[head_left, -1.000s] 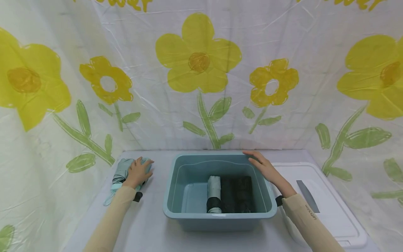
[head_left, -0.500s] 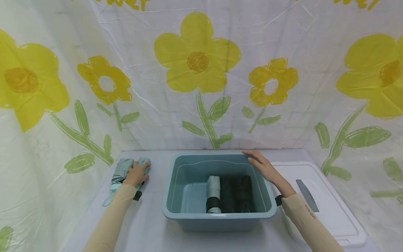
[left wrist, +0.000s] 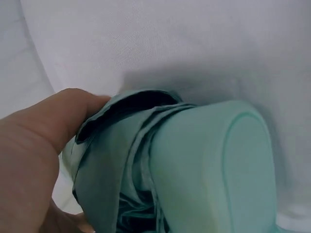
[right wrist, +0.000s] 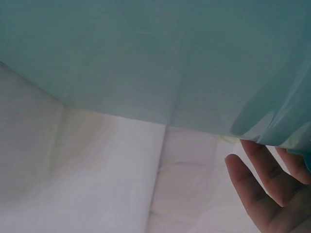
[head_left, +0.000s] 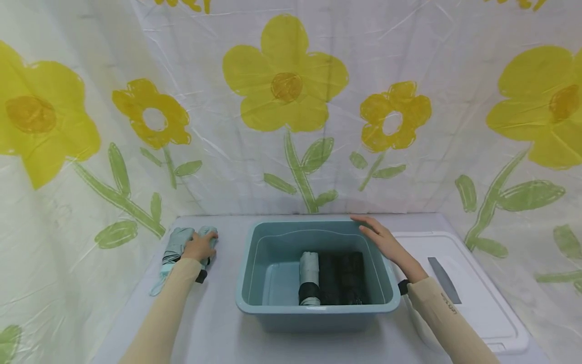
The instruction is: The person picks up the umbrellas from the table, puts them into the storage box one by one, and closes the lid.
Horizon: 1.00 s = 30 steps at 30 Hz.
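At the left of the table, my left hand (head_left: pixel 198 246) grips a folded pale-teal umbrella (head_left: pixel 209 231) that lies on the table. In the left wrist view a thumb and fingers wrap the cloth beside the umbrella's mint handle (left wrist: pixel 209 165). Close along its left side lies a second folded pale-teal umbrella (head_left: pixel 178 241) with a cord loop. My right hand (head_left: pixel 384 242) rests with extended fingers at the back right rim of a blue-green plastic bin (head_left: pixel 313 310). Inside the bin are a light folded umbrella (head_left: pixel 309 268) with a dark band and dark folded bundles (head_left: pixel 342 275), probably umbrellas.
A white lid (head_left: pixel 482 303) with a grey handle strip lies to the right of the bin, partly under my right forearm. Behind the table hangs a white curtain (head_left: pixel 218 177) printed with yellow flowers.
My left hand has lowered onto the right-hand umbrella and its spread fingers have closed round it. My right hand stays at the bin's rim.
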{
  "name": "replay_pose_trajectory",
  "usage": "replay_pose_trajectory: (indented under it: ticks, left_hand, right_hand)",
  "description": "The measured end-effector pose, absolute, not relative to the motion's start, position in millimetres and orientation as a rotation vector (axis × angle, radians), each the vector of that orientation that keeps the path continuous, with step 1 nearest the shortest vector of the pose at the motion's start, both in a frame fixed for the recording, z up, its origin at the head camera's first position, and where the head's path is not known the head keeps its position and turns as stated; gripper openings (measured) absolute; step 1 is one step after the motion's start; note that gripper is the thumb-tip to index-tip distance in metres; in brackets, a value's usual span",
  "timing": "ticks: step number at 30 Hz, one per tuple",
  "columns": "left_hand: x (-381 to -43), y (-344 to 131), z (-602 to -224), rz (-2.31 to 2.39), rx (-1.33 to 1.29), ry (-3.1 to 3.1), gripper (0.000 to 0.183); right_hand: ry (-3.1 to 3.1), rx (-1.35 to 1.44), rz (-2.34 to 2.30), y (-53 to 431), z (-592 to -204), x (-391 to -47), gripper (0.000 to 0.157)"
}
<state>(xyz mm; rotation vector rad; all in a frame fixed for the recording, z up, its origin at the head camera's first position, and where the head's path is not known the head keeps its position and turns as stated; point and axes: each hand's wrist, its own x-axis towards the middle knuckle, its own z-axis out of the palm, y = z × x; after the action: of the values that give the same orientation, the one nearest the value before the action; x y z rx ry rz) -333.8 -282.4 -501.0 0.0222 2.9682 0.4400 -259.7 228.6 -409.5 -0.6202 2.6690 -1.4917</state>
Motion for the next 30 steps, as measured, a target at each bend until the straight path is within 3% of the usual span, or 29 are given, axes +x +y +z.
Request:
replay_pose_trajectory:
  ticks: [8, 30]
  left_hand:
    - [-324, -282, -495, 0.562, -0.053, 3.029, 0.036]
    - [-315, -294, -478, 0.758, 0.031, 2.944, 0.044]
  right_hand:
    - [2.661, -0.631, -1.499, 227, -411, -260, 0.04]
    - [2.671, -0.625, -1.502, 231, -413, -261, 0.04]
